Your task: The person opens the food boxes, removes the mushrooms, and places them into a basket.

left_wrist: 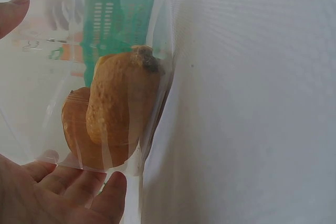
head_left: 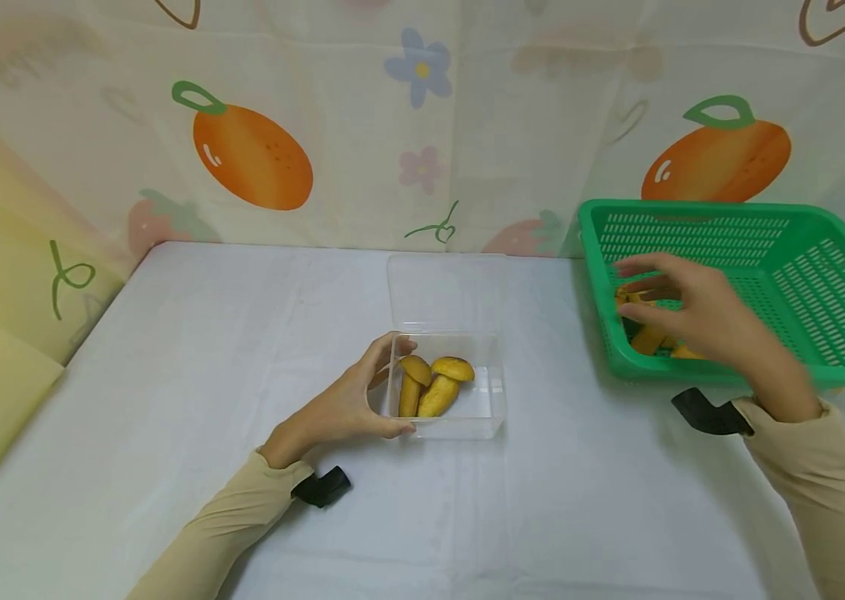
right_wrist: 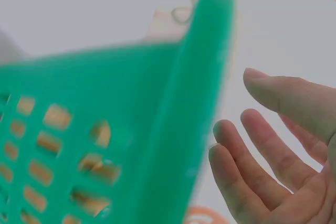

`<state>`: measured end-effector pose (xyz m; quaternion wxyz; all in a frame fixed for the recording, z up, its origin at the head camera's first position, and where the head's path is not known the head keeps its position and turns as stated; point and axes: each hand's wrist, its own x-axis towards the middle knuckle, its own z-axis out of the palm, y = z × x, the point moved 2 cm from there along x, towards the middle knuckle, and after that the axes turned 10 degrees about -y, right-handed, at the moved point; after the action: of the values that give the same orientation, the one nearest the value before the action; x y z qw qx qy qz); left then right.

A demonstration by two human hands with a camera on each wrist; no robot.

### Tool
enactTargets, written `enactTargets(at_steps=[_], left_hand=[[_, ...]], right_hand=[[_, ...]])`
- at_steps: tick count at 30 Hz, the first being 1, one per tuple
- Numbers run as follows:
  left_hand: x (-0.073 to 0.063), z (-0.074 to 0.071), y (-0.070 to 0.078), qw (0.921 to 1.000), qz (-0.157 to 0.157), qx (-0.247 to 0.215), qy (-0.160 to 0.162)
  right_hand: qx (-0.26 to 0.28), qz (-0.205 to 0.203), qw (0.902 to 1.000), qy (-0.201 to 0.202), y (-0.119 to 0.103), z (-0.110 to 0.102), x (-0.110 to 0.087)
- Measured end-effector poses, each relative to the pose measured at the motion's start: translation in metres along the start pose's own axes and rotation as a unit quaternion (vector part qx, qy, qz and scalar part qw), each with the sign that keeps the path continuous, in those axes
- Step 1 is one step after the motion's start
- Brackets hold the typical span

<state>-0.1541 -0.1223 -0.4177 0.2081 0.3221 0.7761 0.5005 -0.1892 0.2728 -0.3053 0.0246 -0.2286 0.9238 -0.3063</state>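
Note:
Thumb and fingers of my left hand (head_left: 347,404) grip the left side of a clear plastic box (head_left: 496,396), whose lid (head_left: 447,287) lies tipped back. Two yellow-brown mushrooms (head_left: 447,388) lie side by side inside it; the left wrist view shows a mushroom stem (left_wrist: 123,98) through the wall. Over the left end of a green basket (head_left: 610,350) hovers my right hand (head_left: 700,308), its fingers spread and holding nothing. Below that hand are several yellow mushrooms (head_left: 647,337) in the basket, partly hidden by it. The right wrist view has the loosely bent fingers (right_wrist: 262,177) beside the basket's rim.
A white cloth (head_left: 242,333) covers the table. Behind it hangs a patterned curtain (head_left: 347,108) with printed fruit and flowers. The basket's raised rim stands at the table's right side, near the curtain.

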Motion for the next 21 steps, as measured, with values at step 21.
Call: enactTargets(at_steps=[21], left_hand=[[0.000,0.000,-0.002,1.0000,-0.001,0.004,-0.001]], right_hand=[[0.013,-0.145,0.9885,-0.041,-0.064,0.051,0.019]])
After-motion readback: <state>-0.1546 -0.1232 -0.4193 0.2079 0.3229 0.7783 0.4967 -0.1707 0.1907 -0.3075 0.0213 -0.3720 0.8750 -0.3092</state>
